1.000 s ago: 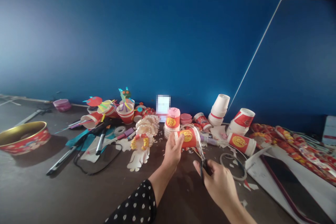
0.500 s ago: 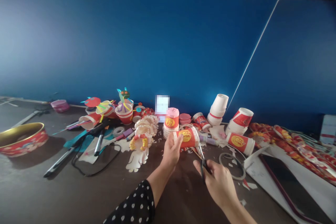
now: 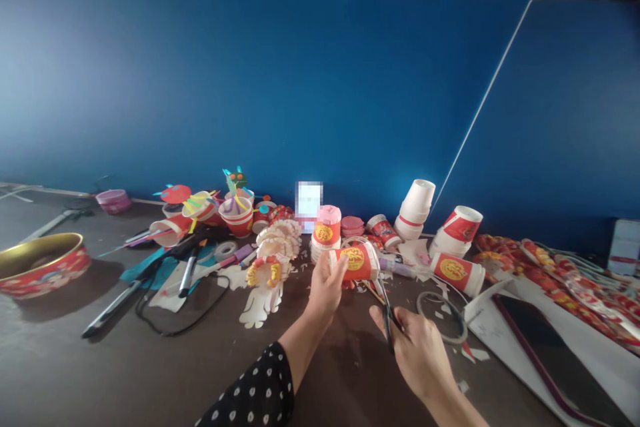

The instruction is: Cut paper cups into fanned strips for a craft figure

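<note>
My left hand (image 3: pixel 326 287) is closed round a red paper cup (image 3: pixel 356 261) with a gold emblem, held on its side over the dark table (image 3: pixel 100 367). My right hand (image 3: pixel 417 347) grips a pair of black-handled scissors (image 3: pixel 385 300), whose blades point up at the cup's open rim. Thin cut strips hang from the rim. My left forearm wears a black sleeve with white dots.
Craft clutter lies behind: decorated cups (image 3: pixel 237 213), a pink-topped cup stack (image 3: pixel 327 232), white cup stacks (image 3: pixel 417 208), lying cups (image 3: pixel 457 271), cut paper flowers (image 3: pixel 273 253), markers (image 3: pixel 187 273), a red-gold tin (image 3: pixel 43 263) at left, printed strips (image 3: pixel 565 273) at right. A blue wall stands behind.
The scissors and my right hand have shifted slightly lower and closer to me; the cup stays in my left hand. The view has barely moved.
</note>
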A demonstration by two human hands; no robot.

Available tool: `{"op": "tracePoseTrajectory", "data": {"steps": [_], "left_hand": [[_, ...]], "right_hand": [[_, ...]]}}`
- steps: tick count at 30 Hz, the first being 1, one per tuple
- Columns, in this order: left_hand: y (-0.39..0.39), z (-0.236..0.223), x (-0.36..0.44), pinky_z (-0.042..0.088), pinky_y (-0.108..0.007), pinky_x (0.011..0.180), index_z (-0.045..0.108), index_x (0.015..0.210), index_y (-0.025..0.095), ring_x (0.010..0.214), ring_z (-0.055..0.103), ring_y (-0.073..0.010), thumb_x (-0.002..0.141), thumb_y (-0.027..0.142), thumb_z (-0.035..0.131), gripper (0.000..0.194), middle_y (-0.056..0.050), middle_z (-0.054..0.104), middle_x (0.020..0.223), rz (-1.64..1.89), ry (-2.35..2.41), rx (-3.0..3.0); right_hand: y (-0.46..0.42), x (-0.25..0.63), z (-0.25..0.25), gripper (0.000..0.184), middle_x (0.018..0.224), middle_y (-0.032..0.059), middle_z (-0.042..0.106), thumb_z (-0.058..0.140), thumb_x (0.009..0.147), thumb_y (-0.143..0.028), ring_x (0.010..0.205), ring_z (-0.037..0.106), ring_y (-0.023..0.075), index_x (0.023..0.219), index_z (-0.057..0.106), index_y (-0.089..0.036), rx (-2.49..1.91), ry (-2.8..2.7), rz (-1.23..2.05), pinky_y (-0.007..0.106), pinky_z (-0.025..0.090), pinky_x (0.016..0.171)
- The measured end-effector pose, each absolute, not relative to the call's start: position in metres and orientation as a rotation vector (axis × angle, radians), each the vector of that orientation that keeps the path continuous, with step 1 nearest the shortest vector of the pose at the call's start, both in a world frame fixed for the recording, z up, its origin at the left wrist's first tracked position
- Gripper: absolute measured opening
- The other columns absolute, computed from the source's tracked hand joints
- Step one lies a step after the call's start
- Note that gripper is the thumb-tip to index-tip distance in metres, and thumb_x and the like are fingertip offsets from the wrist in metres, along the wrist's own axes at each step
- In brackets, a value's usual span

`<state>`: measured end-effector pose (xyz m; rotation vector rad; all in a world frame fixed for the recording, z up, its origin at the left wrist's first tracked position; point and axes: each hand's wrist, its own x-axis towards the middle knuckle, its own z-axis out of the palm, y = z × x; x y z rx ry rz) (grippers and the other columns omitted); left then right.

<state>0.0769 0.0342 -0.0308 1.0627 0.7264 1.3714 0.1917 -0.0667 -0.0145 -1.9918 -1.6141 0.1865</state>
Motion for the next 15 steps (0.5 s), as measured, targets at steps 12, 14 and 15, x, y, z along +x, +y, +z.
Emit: {"op": "tracePoseTrajectory", "data": {"steps": [12,14,15], "left_hand": [[0.0309,-0.0331,0.0794,0.043,-0.018,0.044,0.050,0.091,0.014,0.057,0.050,-0.0100,0.071,0.044,0.057,0.037,-0.003,0.054,0.075,1.356,0.717,1.052],[0.0301,-0.0327,0.0798,0.044,-0.018,0.044,0.051,0.091,0.014,0.057,0.050,-0.0103,0.070,0.044,0.058,0.038,-0.003,0.055,0.076,1.352,0.724,1.045],[0.0300,-0.0325,0.0799,0.044,-0.018,0.044,0.051,0.092,0.014,0.057,0.051,-0.0103,0.070,0.044,0.059,0.038,-0.003,0.055,0.077,1.350,0.725,1.043]], "right_hand": [[-0.0650,0.1972,-0.0186,0.036,0.046,-0.0004,0.055,0.046,0.077,-0.048,0.047,0.052,0.0150,0.051,0.044,-0.022,-2.059,-1.645,0.062,0.022,0.027,0.046],[-0.0649,0.1970,-0.0182,0.036,0.046,-0.0002,0.055,0.045,0.077,-0.047,0.047,0.053,0.0151,0.051,0.045,-0.022,-2.057,-1.644,0.042,0.022,0.026,0.046],[-0.0649,0.1968,-0.0181,0.036,0.045,-0.0001,0.056,0.045,0.077,-0.047,0.046,0.053,0.0151,0.051,0.046,-0.022,-2.056,-1.646,0.041,0.022,0.026,0.045]]}}
